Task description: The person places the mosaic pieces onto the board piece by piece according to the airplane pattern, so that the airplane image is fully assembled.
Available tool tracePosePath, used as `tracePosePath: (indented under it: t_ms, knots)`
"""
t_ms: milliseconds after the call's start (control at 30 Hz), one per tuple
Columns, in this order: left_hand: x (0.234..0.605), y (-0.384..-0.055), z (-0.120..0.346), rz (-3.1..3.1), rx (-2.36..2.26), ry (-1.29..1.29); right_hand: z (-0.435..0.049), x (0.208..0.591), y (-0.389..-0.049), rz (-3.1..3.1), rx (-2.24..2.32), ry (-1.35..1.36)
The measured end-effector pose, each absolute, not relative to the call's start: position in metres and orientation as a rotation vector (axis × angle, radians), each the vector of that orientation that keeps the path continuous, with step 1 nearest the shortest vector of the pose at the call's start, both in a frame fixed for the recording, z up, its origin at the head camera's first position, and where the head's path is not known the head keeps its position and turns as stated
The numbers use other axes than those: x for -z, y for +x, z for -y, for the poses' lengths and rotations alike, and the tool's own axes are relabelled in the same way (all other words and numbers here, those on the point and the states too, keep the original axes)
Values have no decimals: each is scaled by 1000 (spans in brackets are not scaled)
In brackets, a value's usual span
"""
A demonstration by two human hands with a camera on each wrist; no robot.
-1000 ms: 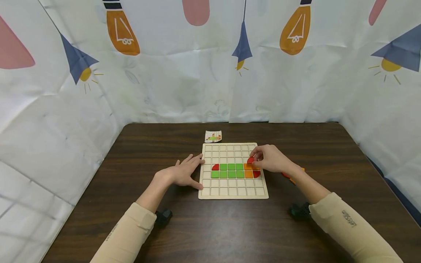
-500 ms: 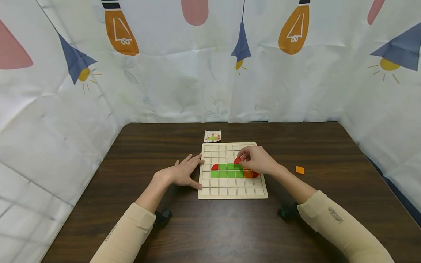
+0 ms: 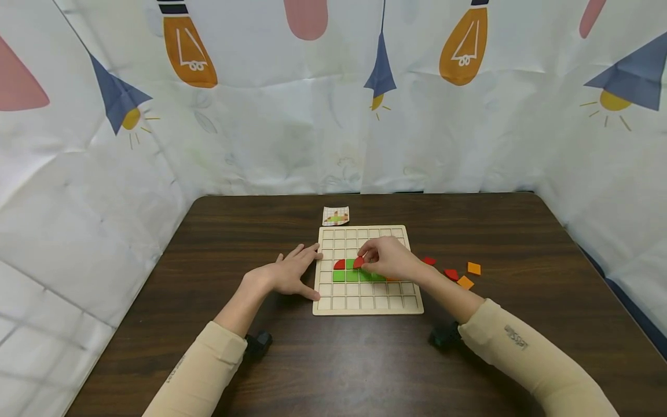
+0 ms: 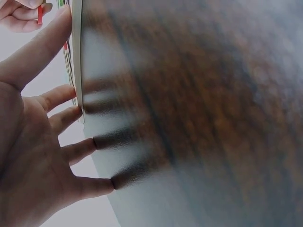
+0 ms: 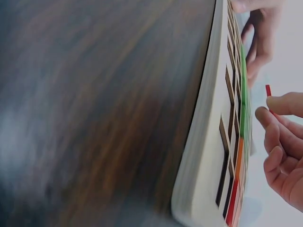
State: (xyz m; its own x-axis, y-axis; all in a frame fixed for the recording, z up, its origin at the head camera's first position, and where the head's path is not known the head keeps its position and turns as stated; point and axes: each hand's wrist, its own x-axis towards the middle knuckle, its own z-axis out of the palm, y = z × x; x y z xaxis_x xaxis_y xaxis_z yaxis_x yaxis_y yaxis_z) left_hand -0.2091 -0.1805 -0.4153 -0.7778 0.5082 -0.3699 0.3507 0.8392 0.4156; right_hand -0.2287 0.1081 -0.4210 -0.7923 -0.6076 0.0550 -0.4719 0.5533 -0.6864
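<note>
Currently pinched: a red piece [image 3: 358, 263] with a curved edge, held above the board [image 3: 367, 302] and apart from its surface, as the right wrist view shows.
Right hand [image 3: 391, 258]: thumb and fingertips closed on the red piece; the hand and forearm cover part of the board.
Left hand [image 3: 292, 272]: fingers extended and spread; thumb and some fingertips touch the side of the board that faces the counter's left edge.
Board: pale and gridded, lying flat on the counter [image 3: 250, 220] midway between its left and right edges.
Pieces on the board: green squares [image 3: 352, 276], a rounded corner piece [image 3: 339, 264] in red, and orange squares [image 3: 391, 280] partly hidden by the hand.
Loose pieces: red tiles [image 3: 450, 274] and orange tiles [image 3: 474, 268], between the board and the counter's right edge.
Card [image 3: 336, 216]: printed with a coloured pattern, between the board and the counter's far edge.
</note>
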Motion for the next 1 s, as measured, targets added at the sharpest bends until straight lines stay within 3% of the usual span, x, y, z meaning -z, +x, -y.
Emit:
tracePosePath:
  t_ms: [1000]
  knots:
    - [414,-208,181,-2548,-466,643,-47,426,-220,-2580,948,-1020]
